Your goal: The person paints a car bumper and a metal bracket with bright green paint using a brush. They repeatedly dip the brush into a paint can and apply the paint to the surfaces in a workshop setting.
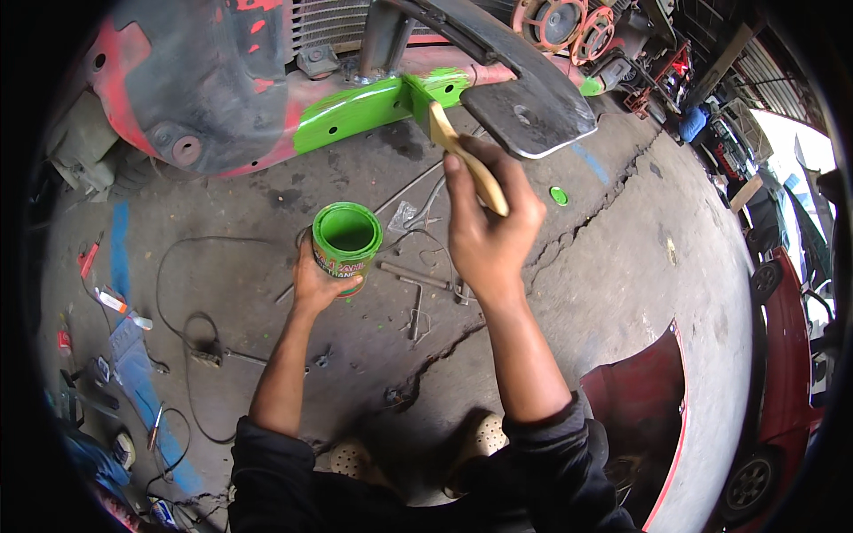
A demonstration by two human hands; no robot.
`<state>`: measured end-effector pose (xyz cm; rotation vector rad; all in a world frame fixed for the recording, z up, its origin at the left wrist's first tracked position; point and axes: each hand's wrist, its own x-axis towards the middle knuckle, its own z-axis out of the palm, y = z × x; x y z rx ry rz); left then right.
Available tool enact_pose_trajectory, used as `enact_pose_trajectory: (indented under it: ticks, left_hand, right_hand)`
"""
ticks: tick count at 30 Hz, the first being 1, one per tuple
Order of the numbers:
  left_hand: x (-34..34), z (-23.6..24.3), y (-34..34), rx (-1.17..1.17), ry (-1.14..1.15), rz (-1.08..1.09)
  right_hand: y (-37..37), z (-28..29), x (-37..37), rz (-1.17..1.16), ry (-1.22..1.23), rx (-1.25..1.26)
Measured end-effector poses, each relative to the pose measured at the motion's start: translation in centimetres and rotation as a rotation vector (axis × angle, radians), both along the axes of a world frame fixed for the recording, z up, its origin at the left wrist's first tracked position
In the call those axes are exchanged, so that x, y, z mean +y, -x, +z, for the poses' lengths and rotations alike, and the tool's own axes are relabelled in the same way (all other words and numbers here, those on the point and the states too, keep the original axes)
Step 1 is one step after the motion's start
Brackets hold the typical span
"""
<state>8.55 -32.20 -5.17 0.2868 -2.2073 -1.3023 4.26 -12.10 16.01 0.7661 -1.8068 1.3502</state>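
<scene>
Below the green-painted bar (355, 111), right fingers (462, 173) grip a brush (462, 155); left fingers (306, 266) clasp a paint can (346, 244).

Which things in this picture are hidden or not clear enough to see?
Head view:
- Bristles of the paintbrush: hidden against the green bar.
- Left hand fingers: hidden behind the paint can.
- Paint level: the can's inside is uniformly green.
- Small tools on the floor: too small.
- Right hand palm: faces away.

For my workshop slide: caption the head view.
Right hand brushes green paint onto a metal bar with a wooden-handled brush; left hand holds the paint can.
</scene>
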Motion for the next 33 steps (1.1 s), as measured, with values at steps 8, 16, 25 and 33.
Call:
enact_pose_trajectory:
  ticks: [8, 16, 25, 33]
  left_hand:
    - [0.6, 0.3, 0.6, -0.019, -0.005, -0.041]
    - [1.2, 0.6, 0.7, -0.010, 0.010, -0.021]
    - [1.3, 0.7, 0.6, -0.020, 0.006, -0.048]
    - [1.0, 0.5, 0.2, -0.013, -0.041, -0.005]
  right_hand:
    - [4.2, 0.7, 1.8, -0.303, -0.121, 0.156]
    - [-1.2, -0.1, 1.1, 0.153, 0.065, -0.133]
    - [2.2, -7.0, -0.5, -0.169, 0.402, -0.131]
    - [-1.8, -6.7, -5.0, -0.022, 0.288, -0.102]
